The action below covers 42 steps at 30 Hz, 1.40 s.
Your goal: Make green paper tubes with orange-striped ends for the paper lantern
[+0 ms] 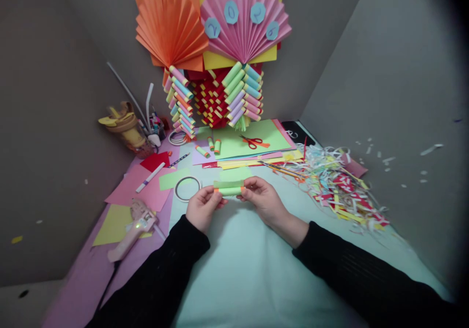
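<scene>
A green paper roll [230, 190] with orange ends is held level above the table, and a flap of green paper stands up along its far side. My left hand [204, 203] pinches its left end between thumb and fingers. At the opposite end, my right hand [264, 202] grips it the same way. Beyond my hands lie several finished-looking green rolls with orange bands, one of them a small paper roll [217, 146] standing near the stacked sheets. A roll of double-sided tape [188, 177] lies flat just left of my left hand.
A pink hot glue gun [134, 230] with a lit green light rests on yellow paper at left. Red-handled scissors [252, 142] lie on green sheets [271, 129]. Shredded paper scraps [337, 186] are heaped at right. Paper fans [245, 20] with paper-roll strings hang behind.
</scene>
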{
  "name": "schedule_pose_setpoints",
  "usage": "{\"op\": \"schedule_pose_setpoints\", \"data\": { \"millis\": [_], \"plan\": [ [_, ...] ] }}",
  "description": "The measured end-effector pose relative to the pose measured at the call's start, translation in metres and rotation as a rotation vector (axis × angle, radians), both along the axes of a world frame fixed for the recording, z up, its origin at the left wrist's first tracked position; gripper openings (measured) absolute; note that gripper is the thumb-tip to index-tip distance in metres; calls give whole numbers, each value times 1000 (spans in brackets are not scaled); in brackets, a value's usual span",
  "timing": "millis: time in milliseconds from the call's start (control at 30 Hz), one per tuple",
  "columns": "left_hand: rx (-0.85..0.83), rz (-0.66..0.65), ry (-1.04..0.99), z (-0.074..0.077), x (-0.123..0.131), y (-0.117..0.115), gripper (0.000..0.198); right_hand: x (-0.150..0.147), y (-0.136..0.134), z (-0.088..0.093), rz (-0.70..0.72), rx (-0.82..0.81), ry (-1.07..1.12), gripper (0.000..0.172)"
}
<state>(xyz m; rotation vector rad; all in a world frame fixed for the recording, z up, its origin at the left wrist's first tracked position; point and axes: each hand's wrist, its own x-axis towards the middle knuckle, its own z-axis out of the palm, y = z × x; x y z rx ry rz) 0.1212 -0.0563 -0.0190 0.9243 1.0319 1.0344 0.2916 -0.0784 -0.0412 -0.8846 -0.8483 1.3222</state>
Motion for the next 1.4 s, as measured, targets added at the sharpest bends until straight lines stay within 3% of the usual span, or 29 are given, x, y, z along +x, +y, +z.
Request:
{"op": "schedule_pose_setpoints", "data": {
  "millis": [267,600,933,1167,1400],
  "plan": [
    [-5,-6,-18,-4,-2,0,45,0,0,0,22,122,-75,25],
    [160,44,-29,-8,-2,1,39,0,-1,2,-3,34,-47,24],
    [211,6,5,-5,-3,-1,33,-2,-5,3,3,110,-108,19],
    [183,34,5,-3,-3,1,36,-6,-4,8,35,120,-75,34],
    [268,60,58,-3,-4,-1,29,-6,-7,13,25,61,-57,30]
  ]
}}
